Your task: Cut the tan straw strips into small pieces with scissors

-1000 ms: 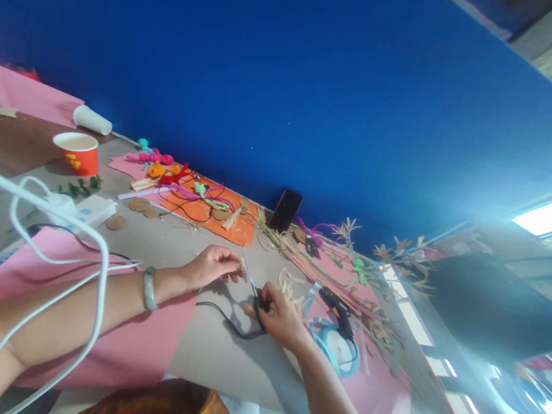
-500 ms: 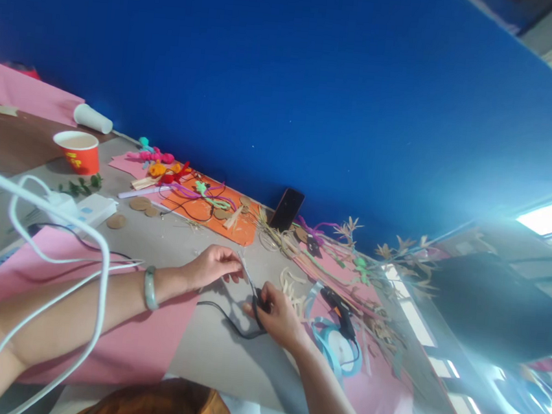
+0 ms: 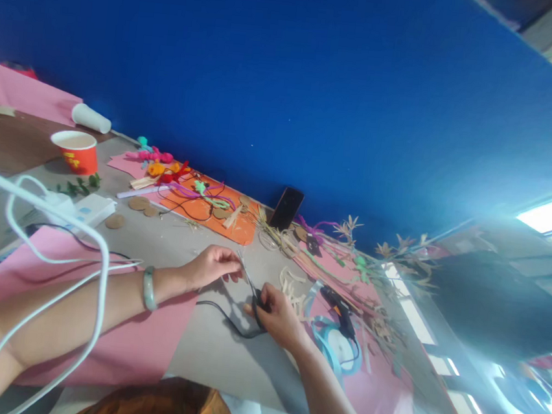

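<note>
My right hand [image 3: 276,311] is closed around the black handles of a pair of scissors [image 3: 249,274]. Their thin metal blades point up and left, with the tips beside the fingers of my left hand [image 3: 219,266]. My left hand is pinched closed; whatever sits between its fingertips is too small to make out. A pale green bangle [image 3: 150,288] circles my left wrist. Under both hands lies the grey tabletop [image 3: 223,351]. Pale curled strips [image 3: 292,286] rest just beyond my right hand.
A black glue gun [image 3: 341,311] and blue ribbon roll [image 3: 328,345] lie at the right, near dried stems [image 3: 378,311]. A phone [image 3: 287,208] leans on the blue wall. A red paper cup [image 3: 81,159] stands far left. A white cable [image 3: 101,294] loops across my left arm.
Almost nothing differs. The view has shifted very slightly, while both hands and the scissors keep the same pose.
</note>
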The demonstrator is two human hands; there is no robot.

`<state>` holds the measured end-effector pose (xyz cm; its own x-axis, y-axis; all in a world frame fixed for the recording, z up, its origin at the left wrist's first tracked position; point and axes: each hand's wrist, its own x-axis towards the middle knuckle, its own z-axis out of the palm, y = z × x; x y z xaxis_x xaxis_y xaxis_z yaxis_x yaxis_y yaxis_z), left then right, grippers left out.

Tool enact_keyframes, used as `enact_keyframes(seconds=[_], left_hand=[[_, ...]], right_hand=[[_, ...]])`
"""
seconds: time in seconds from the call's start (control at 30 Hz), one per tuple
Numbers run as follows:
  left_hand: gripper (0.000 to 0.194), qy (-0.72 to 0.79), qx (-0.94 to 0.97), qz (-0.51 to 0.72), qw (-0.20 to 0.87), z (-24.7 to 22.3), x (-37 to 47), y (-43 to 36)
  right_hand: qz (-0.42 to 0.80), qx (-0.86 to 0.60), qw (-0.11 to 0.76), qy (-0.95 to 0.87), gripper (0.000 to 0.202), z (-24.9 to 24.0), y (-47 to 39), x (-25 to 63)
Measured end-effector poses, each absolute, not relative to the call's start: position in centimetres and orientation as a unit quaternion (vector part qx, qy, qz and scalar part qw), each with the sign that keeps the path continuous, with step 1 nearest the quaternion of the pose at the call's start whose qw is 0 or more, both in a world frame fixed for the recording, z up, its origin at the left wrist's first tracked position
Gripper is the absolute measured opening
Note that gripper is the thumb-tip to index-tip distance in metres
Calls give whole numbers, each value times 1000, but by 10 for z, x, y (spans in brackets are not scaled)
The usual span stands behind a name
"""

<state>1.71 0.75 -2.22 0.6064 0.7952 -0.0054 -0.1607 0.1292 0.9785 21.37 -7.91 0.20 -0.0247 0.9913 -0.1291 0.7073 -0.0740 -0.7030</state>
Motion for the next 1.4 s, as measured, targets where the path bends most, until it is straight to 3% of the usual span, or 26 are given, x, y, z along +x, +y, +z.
enact_keyframes(seconds=[0.5,0.93,1.4], left_hand=[[20,289,554,349,698,-21,17,5],[17,317,427,363,765,-7,15,8],[21,312,383,372,786,-5,16,8]], right_hand=[[384,-636,271,-612,42,-8,-80,215],[267,-658,188,-679,37,15,-88,224],[251,-662,193,-679,35,9,-90,219]])
